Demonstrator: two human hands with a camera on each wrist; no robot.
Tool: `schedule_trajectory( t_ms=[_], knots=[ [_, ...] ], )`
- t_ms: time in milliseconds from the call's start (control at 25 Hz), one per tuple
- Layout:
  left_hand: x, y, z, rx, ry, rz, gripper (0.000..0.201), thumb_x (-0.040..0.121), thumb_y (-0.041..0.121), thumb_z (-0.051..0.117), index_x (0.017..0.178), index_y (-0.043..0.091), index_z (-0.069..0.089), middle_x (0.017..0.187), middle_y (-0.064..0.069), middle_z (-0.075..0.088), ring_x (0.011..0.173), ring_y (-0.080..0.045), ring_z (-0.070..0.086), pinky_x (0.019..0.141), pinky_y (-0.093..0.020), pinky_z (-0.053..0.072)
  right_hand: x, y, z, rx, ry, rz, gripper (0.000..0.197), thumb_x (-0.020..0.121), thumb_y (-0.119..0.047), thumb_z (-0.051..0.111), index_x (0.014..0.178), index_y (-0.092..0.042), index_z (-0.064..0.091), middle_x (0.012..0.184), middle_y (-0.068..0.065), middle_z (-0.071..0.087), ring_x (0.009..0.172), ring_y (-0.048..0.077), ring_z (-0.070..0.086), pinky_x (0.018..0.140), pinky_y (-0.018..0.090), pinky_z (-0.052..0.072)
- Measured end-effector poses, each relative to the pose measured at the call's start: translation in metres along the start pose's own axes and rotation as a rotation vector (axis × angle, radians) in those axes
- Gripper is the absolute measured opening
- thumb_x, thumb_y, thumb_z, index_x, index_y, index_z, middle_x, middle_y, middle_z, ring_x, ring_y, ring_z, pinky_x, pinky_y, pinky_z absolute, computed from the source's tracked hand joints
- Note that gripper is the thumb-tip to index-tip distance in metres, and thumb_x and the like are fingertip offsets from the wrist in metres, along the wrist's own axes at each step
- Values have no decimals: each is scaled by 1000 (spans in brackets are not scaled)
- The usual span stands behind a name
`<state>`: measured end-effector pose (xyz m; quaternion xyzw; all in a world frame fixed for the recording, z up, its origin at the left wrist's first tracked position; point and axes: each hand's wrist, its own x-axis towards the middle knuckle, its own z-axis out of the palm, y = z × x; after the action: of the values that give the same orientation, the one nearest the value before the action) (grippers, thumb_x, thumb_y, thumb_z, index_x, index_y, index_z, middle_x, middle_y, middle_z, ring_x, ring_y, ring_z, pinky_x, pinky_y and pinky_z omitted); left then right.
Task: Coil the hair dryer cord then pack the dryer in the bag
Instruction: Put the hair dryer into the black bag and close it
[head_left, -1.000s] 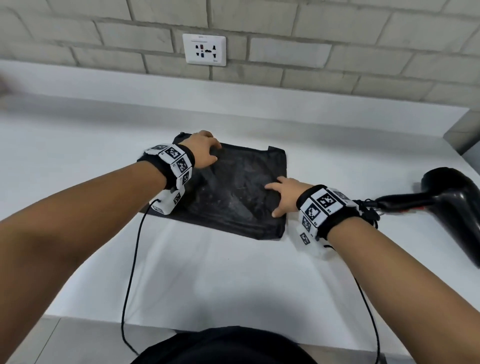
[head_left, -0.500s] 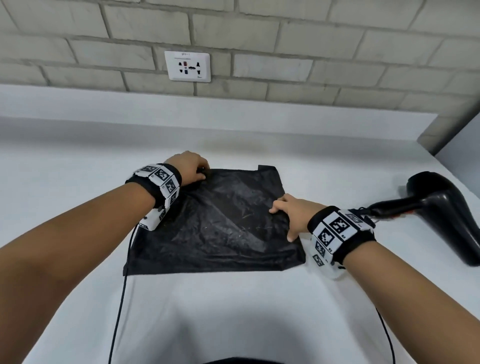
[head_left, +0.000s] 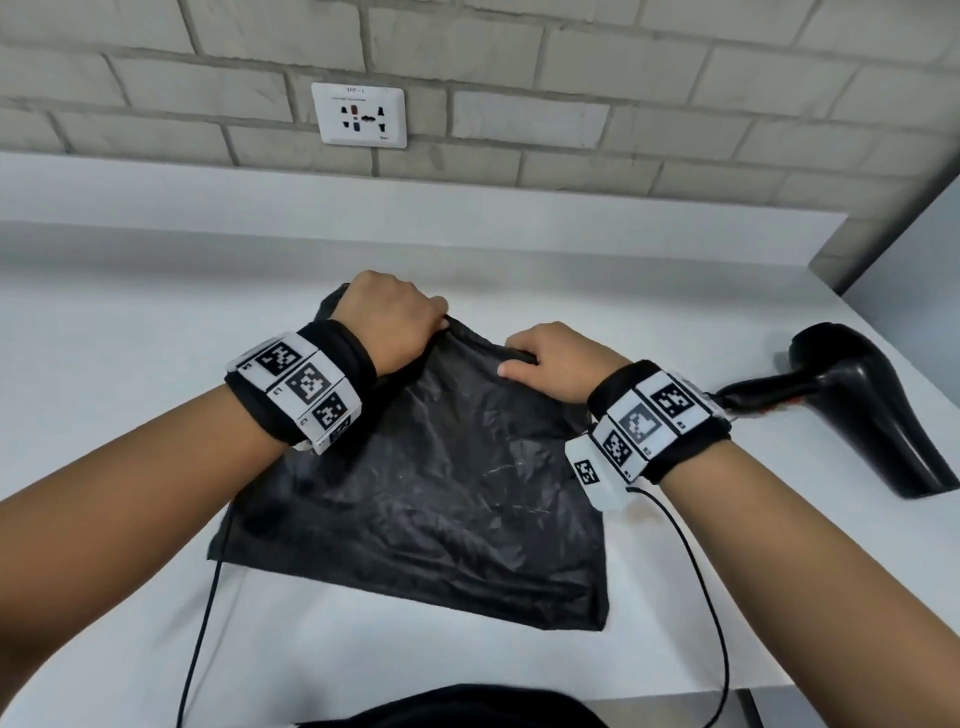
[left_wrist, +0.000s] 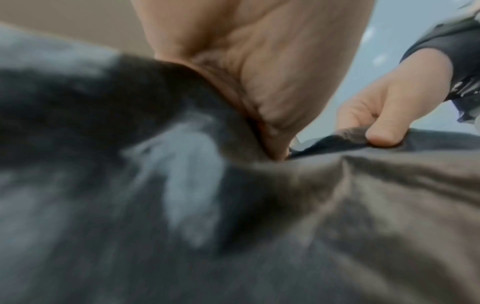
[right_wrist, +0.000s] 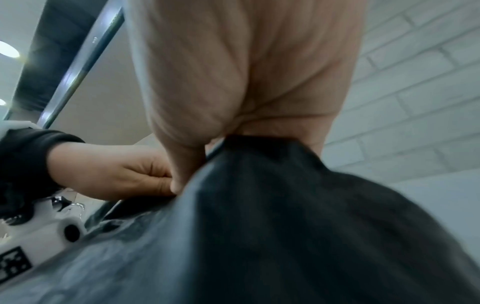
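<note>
Pinching black bag (head_left: 441, 499) far edge, left grip (head_left: 387, 322) and right grip (head_left: 550, 358), hair dryer (head_left: 862, 405) outside it

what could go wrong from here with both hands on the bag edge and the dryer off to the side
1. The left hand and right hand pinch the thin bag at its far edge; pulling apart too hard may tear the film instead of opening it.
2. The hair dryer lies near the counter's right edge; a careless reach might knock it off.
3. Whether its cord is coiled cannot be seen; loose, it may snag during packing.
</note>
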<state>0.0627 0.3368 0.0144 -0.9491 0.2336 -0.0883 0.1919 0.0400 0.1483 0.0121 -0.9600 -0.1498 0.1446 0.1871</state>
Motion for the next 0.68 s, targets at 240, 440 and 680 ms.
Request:
schedule_trajectory(
  t_ms=[240,440,680],
  knots=[
    [-10,-1,-11,-2,22,-151,49,99,44,21,97,18,62,93,-7,68,87,-30,64,60,-29,27,-13,22,0,-382,239,315,70,95,-49,15,99,0,65,117,17,50,113,34,42,99,43,31],
    [-11,-1,-12,24,86,-121,70,91,58,8,88,22,68,103,5,68,81,-23,65,54,-28,24,-11,38,-7,-412,143,711,51,93,-45,31,117,-7,55,129,14,48,118,31,43,97,38,35],
    [-13,0,-11,-311,66,-432,48,94,43,36,116,5,57,134,-12,52,94,-36,62,64,-33,33,0,29,-19,174,430,391,32,80,6,51,107,-7,63,117,13,60,101,31,60,85,32,50]
  ],
)
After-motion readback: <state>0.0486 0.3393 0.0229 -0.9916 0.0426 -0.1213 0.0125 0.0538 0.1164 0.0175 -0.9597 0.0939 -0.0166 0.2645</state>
